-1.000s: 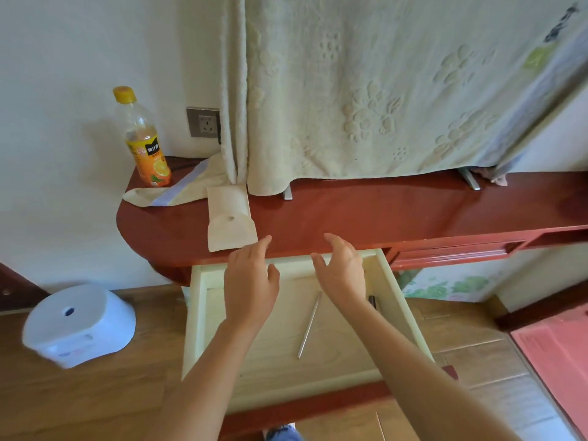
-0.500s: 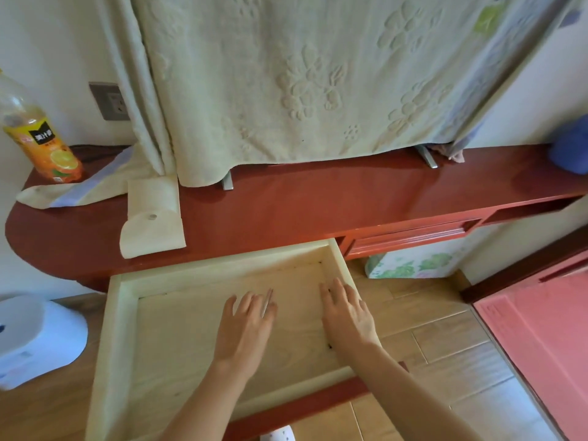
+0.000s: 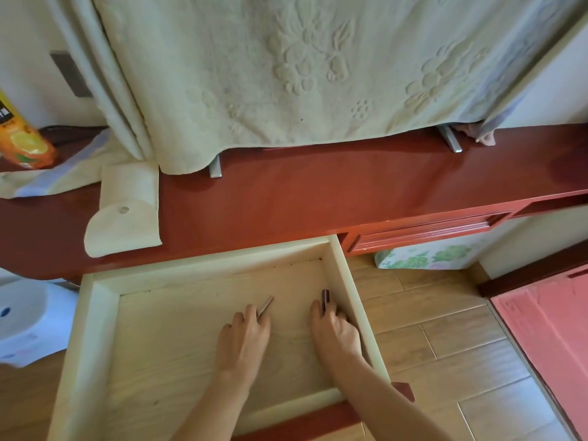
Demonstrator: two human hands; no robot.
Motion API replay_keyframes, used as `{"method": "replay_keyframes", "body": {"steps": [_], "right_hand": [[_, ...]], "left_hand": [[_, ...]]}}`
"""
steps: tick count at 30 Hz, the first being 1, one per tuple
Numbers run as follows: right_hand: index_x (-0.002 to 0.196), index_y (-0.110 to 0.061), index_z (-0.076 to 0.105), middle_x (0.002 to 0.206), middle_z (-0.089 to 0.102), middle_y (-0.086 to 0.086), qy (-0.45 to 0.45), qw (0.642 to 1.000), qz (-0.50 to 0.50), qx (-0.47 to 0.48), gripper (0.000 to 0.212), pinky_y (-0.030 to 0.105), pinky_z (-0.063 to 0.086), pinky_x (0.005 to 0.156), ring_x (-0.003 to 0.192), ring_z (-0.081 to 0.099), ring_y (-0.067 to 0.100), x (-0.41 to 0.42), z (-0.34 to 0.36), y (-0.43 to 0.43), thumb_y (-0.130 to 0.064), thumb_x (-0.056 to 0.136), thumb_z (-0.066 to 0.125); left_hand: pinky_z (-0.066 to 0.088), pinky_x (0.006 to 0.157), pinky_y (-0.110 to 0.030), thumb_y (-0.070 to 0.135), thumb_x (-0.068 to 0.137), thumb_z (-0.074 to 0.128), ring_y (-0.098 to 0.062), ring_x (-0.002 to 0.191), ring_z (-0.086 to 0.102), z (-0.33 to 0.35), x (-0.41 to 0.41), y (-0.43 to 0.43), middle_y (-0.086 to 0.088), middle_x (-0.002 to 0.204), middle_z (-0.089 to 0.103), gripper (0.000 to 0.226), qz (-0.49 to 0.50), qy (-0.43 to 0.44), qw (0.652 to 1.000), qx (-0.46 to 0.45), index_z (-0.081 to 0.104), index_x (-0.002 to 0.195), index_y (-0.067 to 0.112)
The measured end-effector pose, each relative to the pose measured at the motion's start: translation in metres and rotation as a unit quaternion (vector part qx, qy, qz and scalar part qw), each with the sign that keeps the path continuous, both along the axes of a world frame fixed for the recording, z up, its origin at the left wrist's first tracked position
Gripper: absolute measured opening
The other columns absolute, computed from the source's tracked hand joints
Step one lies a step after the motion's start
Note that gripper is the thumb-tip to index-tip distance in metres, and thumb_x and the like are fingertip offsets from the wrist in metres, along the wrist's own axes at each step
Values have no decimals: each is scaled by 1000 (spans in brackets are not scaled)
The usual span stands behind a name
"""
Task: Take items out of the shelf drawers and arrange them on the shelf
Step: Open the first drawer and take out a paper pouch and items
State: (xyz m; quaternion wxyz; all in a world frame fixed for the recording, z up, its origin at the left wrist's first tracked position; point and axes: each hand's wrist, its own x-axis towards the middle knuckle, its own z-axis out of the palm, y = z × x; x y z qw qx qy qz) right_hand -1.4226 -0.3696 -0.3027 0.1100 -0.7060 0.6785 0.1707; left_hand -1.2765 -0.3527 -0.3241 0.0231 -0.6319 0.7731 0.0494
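Just dropped into the drawer (image 3: pixel 349 281), my left hand (image 3: pixel 244 340) grips the metal rod (image 3: pixel 266 305), right hand (image 3: pixel 336 333) pinches the dark stick (image 3: pixel 325 296), so probably shelf (image 3: pixel 318 192) ahead next.

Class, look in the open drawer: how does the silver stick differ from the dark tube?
The silver stick is pale and thin; the dark tube is maroon-brown and thicker. The stick lies slanted mid-drawer, gripped by the left hand; the tube points almost straight back beside the right wall of the drawer, pinched by the right hand. Both lie inside, partly hidden by fingers.
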Motion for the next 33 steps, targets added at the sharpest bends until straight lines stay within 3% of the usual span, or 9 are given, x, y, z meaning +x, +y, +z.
{"method": "replay_keyframes", "body": {"steps": [2, 4, 6, 9, 13, 16, 19, 26, 33], "right_hand": [[116, 2, 56, 116, 58, 25, -3, 1000, -12, -15, 36, 32, 55, 58, 82, 67, 30, -2, -2, -1, -2, 80, 62], [129, -1, 41, 132, 44, 23, -23, 1000, -4, 1, 38, 35, 52, 77, 102, 60, 30, -5, -8, 0, 5, 91, 41], [133, -4, 33, 132, 40, 20, -42, 999, -10, 12, 40, 36, 50, 84, 107, 57, 30, -6, -7, -4, 6, 94, 34], [134, -8, 32, 125, 45, 17, -51, 998, -26, 7, 41, 35, 49, 84, 106, 58, 29, -7, -8, -8, 3, 95, 37], [132, -14, 33, 116, 48, 13, -64, 997, -33, -29, 43, 31, 47, 67, 95, 61, 24, 0, 7, -7, -8, 93, 49], [104, -13, 55, 87, 54, 9, -113, 985, -36, -129, 41, 25, 35, 41, 63, 60, 21, 9, 22, -9, -7, 68, 72], [86, -14, 57, 70, 50, 5, -150, 968, 5, -201, 44, 19, 23, 30, 46, 54, 19, 15, 34, -12, -3, 47, 75], [97, -15, 53, 79, 52, 5, -237, 925, 42, -294, 43, 18, 27, 30, 56, 56, 20, 39, 90, -39, 0, 57, 64], [102, -12, 61, 87, 54, 10, -287, 901, 53, -322, 36, 22, 31, 34, 67, 58, 27, 76, 142, -90, 2, 68, 62]], "left_hand": [[34, 27, -23, -8, 33, 86, -22, 35, 46, 0, -2, -2, -10, 61, 53, 40, 7, 5, 1000, 9, 68, 65, 6], [29, 26, -20, -7, 28, 87, -21, 34, 44, -2, -4, -4, -9, 59, 52, 45, 16, 8, 1000, 11, 68, 66, 7], [28, 26, -20, -6, 29, 87, -21, 35, 44, 0, -6, -5, -9, 59, 51, 47, 25, 9, 1000, 10, 68, 70, 8], [39, 33, -26, -3, 57, 81, -21, 51, 53, -1, -8, -5, -10, 71, 55, 37, 57, 27, 997, 38, 68, 90, 8], [44, 32, -27, -14, 40, 81, -25, 59, 54, 8, -8, -6, -12, 74, 57, 57, 66, 42, 997, -1, 69, 92, 7], [47, 33, -30, -15, 40, 78, -24, 62, 54, 25, -5, -10, -10, 79, 56, 61, 54, 90, 993, -54, 67, 95, 8], [46, 35, -27, -10, 46, 77, -22, 62, 55, 50, -1, -14, -7, 83, 58, 49, 34, 121, 987, -98, 67, 90, 10], [49, 40, -27, -8, 61, 72, -21, 68, 56, 106, 20, -39, -6, 91, 60, 42, 48, 188, 961, -196, 66, 98, 10], [54, 46, -29, -10, 61, 76, -22, 65, 62, 161, 54, -77, -10, 95, 63, 48, 114, 168, 953, -223, 67, 104, 7]]}}
